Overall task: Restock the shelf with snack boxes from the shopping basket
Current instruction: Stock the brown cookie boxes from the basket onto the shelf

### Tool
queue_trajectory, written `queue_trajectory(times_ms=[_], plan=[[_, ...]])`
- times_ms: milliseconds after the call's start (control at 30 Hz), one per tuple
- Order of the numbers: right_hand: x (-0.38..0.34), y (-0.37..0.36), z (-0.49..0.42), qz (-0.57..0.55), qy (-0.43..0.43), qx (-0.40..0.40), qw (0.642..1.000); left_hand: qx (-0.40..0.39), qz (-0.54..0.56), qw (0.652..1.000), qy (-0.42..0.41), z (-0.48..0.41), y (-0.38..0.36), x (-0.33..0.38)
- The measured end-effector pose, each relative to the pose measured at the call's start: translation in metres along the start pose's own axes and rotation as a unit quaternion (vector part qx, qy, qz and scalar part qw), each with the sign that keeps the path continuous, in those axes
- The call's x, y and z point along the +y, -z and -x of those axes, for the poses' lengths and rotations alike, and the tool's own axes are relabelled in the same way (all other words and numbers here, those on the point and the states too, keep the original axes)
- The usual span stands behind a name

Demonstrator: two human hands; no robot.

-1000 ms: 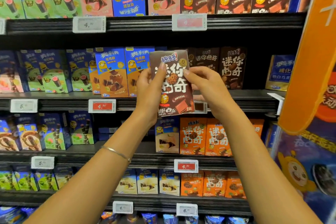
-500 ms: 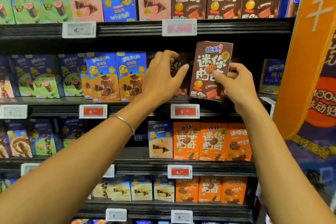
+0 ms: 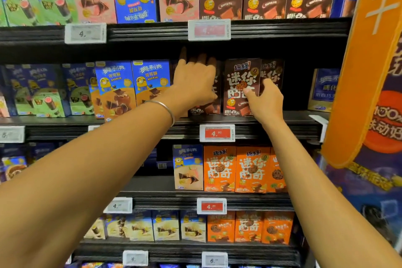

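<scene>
Black store shelving (image 3: 282,28) fills the view, with tiers above and below both hands; an orange banner (image 3: 369,61) hangs to the right of the right hand (image 3: 268,102); that hand pinches the brown snack box (image 3: 240,85), which stands upright on the tier at hand level; the left hand (image 3: 195,80), fingers straight, lies against a neighbouring brown box (image 3: 205,111); a red price tag (image 3: 217,133) sits just below, between the wrists.

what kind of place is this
Probably a supermarket snack aisle: black tiered shelves stocked with rows of matching boxes, like the brown cookie box and orange boxes, plus price tags on shelf edges.
</scene>
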State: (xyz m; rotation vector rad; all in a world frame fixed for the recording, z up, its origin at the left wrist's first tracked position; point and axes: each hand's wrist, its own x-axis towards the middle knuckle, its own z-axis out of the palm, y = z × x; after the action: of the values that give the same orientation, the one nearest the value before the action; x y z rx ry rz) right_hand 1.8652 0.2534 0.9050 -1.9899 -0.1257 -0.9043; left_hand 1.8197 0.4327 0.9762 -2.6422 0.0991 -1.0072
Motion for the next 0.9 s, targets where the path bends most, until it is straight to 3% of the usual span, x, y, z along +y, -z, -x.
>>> queue_trajectory(times_ms=[600,800,900], plan=[[-0.005,-0.016,-0.016,0.063,-0.022,-0.004,0.998,0.001,-0.008,1.0,-0.002,-0.009,0.001,-0.001],[0.006,0.0,-0.021,0.048,-0.049,0.082,0.994,0.045,0.01,0.999,0.009,-0.014,-0.005,0.009],[0.017,0.008,-0.032,0.043,-0.114,0.02,0.992,0.041,0.016,0.999,-0.005,-0.019,-0.007,0.015]])
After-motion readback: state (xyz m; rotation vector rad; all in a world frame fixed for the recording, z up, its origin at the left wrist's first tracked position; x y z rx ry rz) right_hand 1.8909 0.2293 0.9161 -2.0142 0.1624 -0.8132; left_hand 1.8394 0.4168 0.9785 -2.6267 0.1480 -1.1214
